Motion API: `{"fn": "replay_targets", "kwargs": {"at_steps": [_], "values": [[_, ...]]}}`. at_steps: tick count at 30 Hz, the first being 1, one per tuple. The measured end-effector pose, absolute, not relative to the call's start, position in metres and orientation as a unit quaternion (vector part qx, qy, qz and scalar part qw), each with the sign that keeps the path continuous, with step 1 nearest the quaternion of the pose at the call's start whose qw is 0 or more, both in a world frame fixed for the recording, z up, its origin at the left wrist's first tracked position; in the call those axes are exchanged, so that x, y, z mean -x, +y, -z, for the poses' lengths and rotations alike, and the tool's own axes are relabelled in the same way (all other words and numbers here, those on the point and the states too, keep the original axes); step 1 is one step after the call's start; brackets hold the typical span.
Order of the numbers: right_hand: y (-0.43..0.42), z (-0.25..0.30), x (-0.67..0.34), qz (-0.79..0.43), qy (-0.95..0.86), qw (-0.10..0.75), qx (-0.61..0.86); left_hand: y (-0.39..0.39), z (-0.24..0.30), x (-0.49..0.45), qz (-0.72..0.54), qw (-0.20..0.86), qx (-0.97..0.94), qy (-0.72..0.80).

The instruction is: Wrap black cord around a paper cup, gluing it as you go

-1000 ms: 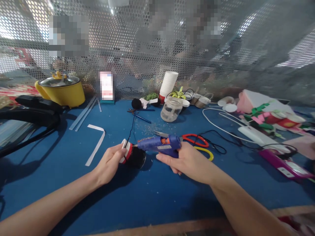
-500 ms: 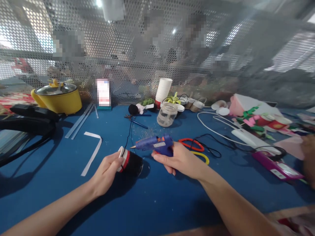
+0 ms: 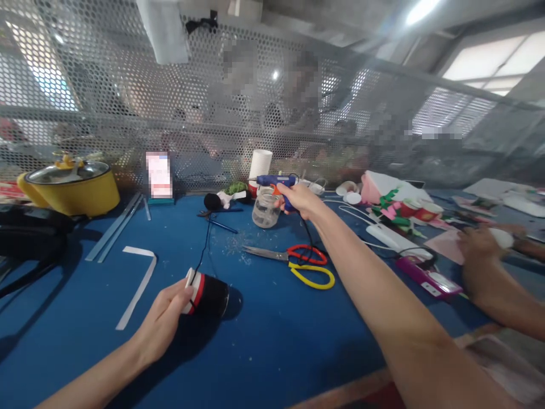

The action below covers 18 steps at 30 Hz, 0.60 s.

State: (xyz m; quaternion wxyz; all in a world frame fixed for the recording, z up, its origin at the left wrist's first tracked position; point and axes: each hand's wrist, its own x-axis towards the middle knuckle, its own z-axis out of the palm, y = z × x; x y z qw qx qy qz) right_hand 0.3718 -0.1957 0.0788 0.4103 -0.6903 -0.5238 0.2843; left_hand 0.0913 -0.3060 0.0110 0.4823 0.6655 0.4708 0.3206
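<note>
My left hand grips the white rim of a paper cup lying tilted on its side, wrapped in black yarn with a red band showing. A strand of black yarn runs from the cup to a black yarn ball farther back. Held up over the table, a blue glue gun is in my right hand, its nozzle pointing left above a clear plastic jar. Scissors with one red and one yellow handle lie below that hand.
A yellow pot stands at the left, near a phone on a stand. A bent white paper strip lies left of the cup. Stacked paper cups, a power strip and a purple box sit beyond. Another person's hand is at right.
My right hand has lifted the glue gun up and away from the cup, toward the jar, uncovering the scissors. My left hand still holds the cup. The camera view has swung to the right.
</note>
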Motion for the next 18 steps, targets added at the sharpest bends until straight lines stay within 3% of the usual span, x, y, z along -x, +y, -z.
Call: {"fn": "replay_targets", "kwargs": {"at_steps": [6,10,13,18], "values": [[-0.176,-0.078,-0.385,-0.247,-0.5,0.335,0.76,-0.308,-0.015,-0.095,-0.348,0.477,-0.657,0.469],[-0.201,-0.086,-0.38,-0.141,-0.508,0.341,0.778,-0.308,-0.012,-0.094,-0.337,0.465,-0.675,0.463],[-0.234,-0.081,-0.35,-0.073,-0.599,0.362,0.711,-0.307,-0.009,-0.093,-0.321,0.457,-0.706,0.435],[-0.274,-0.041,-0.276,-0.419,-0.723,0.231,0.498,-0.309,-0.009,-0.094,-0.308,0.402,-0.767,0.394]]}}
